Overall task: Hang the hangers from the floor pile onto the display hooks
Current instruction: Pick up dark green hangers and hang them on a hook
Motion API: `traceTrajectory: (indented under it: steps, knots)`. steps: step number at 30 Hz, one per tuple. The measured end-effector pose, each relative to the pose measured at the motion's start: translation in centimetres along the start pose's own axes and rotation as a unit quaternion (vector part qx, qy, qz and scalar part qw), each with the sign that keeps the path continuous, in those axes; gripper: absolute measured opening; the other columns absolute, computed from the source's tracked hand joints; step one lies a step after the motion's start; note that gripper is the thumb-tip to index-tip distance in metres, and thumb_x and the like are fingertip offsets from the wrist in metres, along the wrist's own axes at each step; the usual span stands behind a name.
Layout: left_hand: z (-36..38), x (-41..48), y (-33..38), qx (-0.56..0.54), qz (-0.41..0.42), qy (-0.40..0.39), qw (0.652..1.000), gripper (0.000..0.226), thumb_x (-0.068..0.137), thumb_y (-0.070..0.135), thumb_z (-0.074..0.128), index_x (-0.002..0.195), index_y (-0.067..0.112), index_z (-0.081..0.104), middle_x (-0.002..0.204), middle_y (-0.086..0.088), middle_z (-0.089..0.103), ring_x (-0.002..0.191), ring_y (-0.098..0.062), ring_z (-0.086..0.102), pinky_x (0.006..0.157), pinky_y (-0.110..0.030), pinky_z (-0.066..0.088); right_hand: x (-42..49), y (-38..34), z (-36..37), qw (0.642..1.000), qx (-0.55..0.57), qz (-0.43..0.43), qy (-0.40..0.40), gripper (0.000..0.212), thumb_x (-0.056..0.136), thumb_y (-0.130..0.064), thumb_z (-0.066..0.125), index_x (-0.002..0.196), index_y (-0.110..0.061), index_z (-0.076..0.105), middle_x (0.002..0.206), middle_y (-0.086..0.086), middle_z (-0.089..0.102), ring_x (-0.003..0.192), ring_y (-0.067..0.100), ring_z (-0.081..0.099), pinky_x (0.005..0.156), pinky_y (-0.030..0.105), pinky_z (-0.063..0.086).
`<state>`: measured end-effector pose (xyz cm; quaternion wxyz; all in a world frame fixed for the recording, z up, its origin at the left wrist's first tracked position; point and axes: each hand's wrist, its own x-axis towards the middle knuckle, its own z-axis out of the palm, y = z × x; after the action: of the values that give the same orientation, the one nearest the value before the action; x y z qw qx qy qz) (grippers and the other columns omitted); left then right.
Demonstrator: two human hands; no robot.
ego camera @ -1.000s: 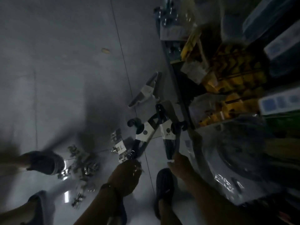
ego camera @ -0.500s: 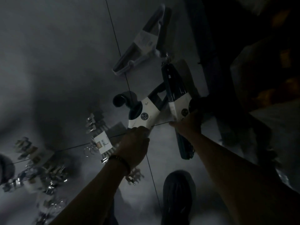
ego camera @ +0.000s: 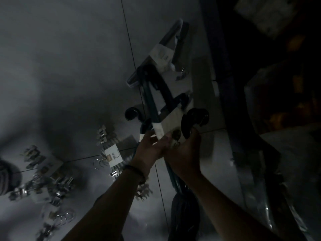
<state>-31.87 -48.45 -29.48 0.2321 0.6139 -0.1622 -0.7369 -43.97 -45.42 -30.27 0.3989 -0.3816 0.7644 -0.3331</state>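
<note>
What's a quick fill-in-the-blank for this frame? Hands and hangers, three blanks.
1. The wristband sits on the ____ wrist.
2. The left hand and right hand hold the dark hangers; the pale hanger is held by ____ hand.
3. The clip hangers lie in a pile on the ____.

Missing words: left; neither; floor

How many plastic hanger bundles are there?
3: a dark bundle in the left hand, a second dark bundle in the right hand, a grey bundle on the floor beyond. Darkness may hide more.
</note>
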Motion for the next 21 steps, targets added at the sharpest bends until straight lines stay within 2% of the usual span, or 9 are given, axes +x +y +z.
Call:
traceTrajectory:
  steps: [2, 4, 6, 8, 10, 12, 14, 17, 21]
  knots:
    - [-0.8, -0.6, 0.6, -0.028, 0.043, 0.004, 0.999, 0.066, 0.081, 0.046, 0.086, 0.136, 0.019, 0.064, 0.127, -0.009, 0.074, 0.117, -0.028, 0.071, 0.098, -0.05, 0.058, -1.8, -2.6, 0.0, 0.998, -0.018, -0.013, -0.055, 0.111, 0.058, -0.075, 0.085, 0.148, -0.028, 0.041, 0.135, -0.019, 0.052, 0.121, -0.001, 0.054, 0.089, 0.019, 0.056]
    - [-2.6, -1.0, 0.6, -0.049, 0.072, 0.051, 0.995, 0.053, 0.084, 0.036, 0.082, 0.13, 0.013, 0.068, 0.119, -0.013, 0.077, 0.112, -0.034, 0.073, 0.091, -0.053, 0.061, -2.4, -3.0, -0.1, 0.987, 0.015, -0.026, -0.158, 0.107, 0.067, -0.061, 0.09, 0.155, -0.028, 0.037, 0.142, -0.015, 0.053, 0.126, 0.002, 0.056, 0.089, 0.019, 0.056]
    - [-5.5, -1.2, 0.5, -0.054, 0.077, 0.1, 0.991, 0.039, 0.089, 0.029, 0.077, 0.124, 0.013, 0.07, 0.114, -0.014, 0.078, 0.107, -0.038, 0.074, 0.08, -0.052, 0.063, -2.2, -2.1, -0.3, 0.975, -0.009, -0.032, -0.218, 0.079, 0.085, -0.047, 0.082, 0.151, -0.03, 0.042, 0.135, -0.016, 0.054, 0.12, 0.001, 0.057, 0.085, 0.014, 0.053]
    - [-9.1, -1.2, 0.2, -0.041, 0.072, 0.114, 0.99, 0.038, 0.092, 0.029, 0.077, 0.126, 0.013, 0.068, 0.118, -0.015, 0.076, 0.111, -0.041, 0.072, 0.085, -0.061, 0.061, -1.3, -0.4, 0.1, 0.983, -0.09, -0.059, -0.151, 0.039, 0.095, -0.033, 0.073, 0.131, -0.022, 0.06, 0.114, -0.011, 0.061, 0.103, 0.004, 0.061, 0.076, 0.013, 0.048]
    - [-12.5, -1.4, -0.4, -0.047, 0.055, 0.139, 0.988, 0.045, 0.092, 0.027, 0.078, 0.132, 0.011, 0.064, 0.122, -0.016, 0.074, 0.112, -0.041, 0.071, 0.085, -0.063, 0.061, 0.2, 1.0, 1.2, 0.981, -0.153, -0.051, -0.109, 0.017, 0.096, -0.018, 0.071, 0.112, -0.014, 0.065, 0.1, -0.006, 0.063, 0.093, 0.013, 0.064, 0.071, 0.015, 0.044]
    - [-15.2, -1.9, -0.9, -0.048, 0.041, 0.162, 0.985, 0.048, 0.09, 0.028, 0.079, 0.131, 0.008, 0.064, 0.119, -0.015, 0.075, 0.109, -0.041, 0.073, 0.078, -0.056, 0.064, 2.4, 1.6, 3.0, 0.969, -0.2, -0.014, -0.142, 0.026, 0.095, -0.015, 0.071, 0.118, -0.013, 0.06, 0.11, 0.002, 0.064, 0.101, 0.02, 0.063, 0.076, 0.02, 0.05]
    - [-17.3, -2.2, -1.8, -0.04, 0.034, 0.169, 0.984, 0.047, 0.09, 0.03, 0.079, 0.129, 0.007, 0.065, 0.117, -0.016, 0.076, 0.107, -0.042, 0.073, 0.075, -0.053, 0.064, 5.0, 1.7, 5.0, 0.944, -0.281, -0.065, -0.157, 0.046, 0.093, -0.016, 0.07, 0.136, -0.018, 0.052, 0.134, 0.009, 0.057, 0.123, 0.028, 0.056, 0.097, 0.038, 0.054]
    - [-19.5, -3.0, -2.9, -0.026, 0.033, 0.215, 0.976, 0.039, 0.091, 0.032, 0.077, 0.122, 0.009, 0.07, 0.107, -0.013, 0.079, 0.098, -0.037, 0.075, 0.069, -0.047, 0.063, 8.9, 0.9, 8.4, 0.847, -0.425, -0.202, -0.248, 0.075, 0.085, -0.03, 0.077, 0.149, -0.015, 0.042, 0.152, 0.012, 0.044, 0.143, 0.036, 0.04, 0.117, 0.05, 0.036]
    - [-21.2, -3.6, -4.4, -0.009, 0.027, 0.235, 0.972, 0.035, 0.091, 0.034, 0.075, 0.117, 0.011, 0.071, 0.103, -0.013, 0.079, 0.095, -0.037, 0.075, 0.066, -0.044, 0.061, 12.0, 1.2, 10.8, 0.673, -0.606, -0.243, -0.347, 0.123, 0.061, -0.069, 0.082, 0.157, -0.015, 0.028, 0.161, 0.009, 0.034, 0.151, 0.032, 0.026, 0.124, 0.056, 0.013]
